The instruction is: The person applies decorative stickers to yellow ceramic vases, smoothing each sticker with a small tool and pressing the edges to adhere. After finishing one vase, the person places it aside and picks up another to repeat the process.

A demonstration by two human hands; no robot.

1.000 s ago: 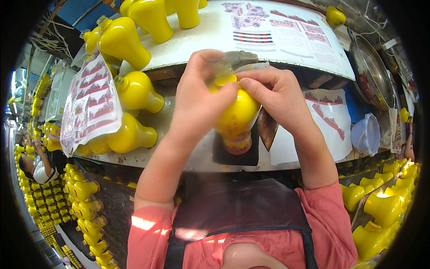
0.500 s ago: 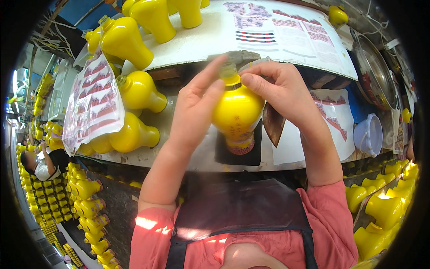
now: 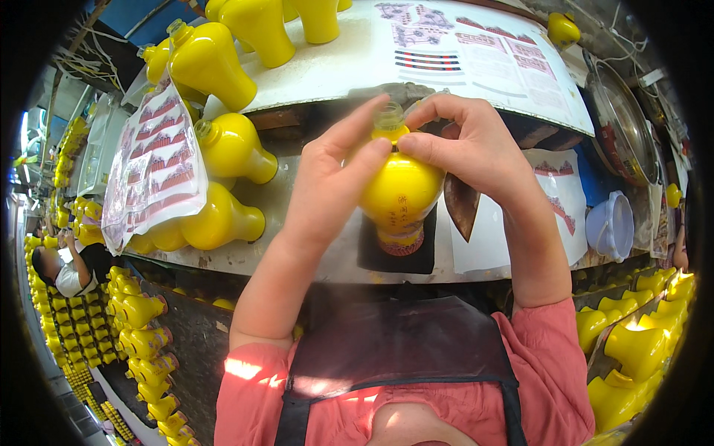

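Note:
A glossy yellow bottle (image 3: 399,186) with a clear glass mouth stands upright before me on a black pad (image 3: 368,256). Small dark markings run down its front, and a reddish pattern rings its foot. My left hand (image 3: 335,171) holds the neck from the left, its thumb pressed on the front and its fingers partly behind. From the other side, my right hand (image 3: 472,137) grips the neck with bent fingers, thumb against the front. Both thumbs mostly cover a thin dark band round the neck. A brown, pointed, blade-like piece (image 3: 462,207) lies beside the bottle under my right wrist.
More yellow bottles (image 3: 234,145) crowd the left, with a patterned decal sheet (image 3: 160,167) against them. Printed sheets lie on the white board (image 3: 357,63) behind. At the right are a pale bucket (image 3: 611,225) and a round metal pan (image 3: 621,123). Another person (image 3: 71,271) sits far left.
My left thumb has come in onto the bottle's neck, and my right thumb has shifted toward it. The dark band, visible before, is now mostly covered. The bottle has turned slightly, showing its markings more squarely.

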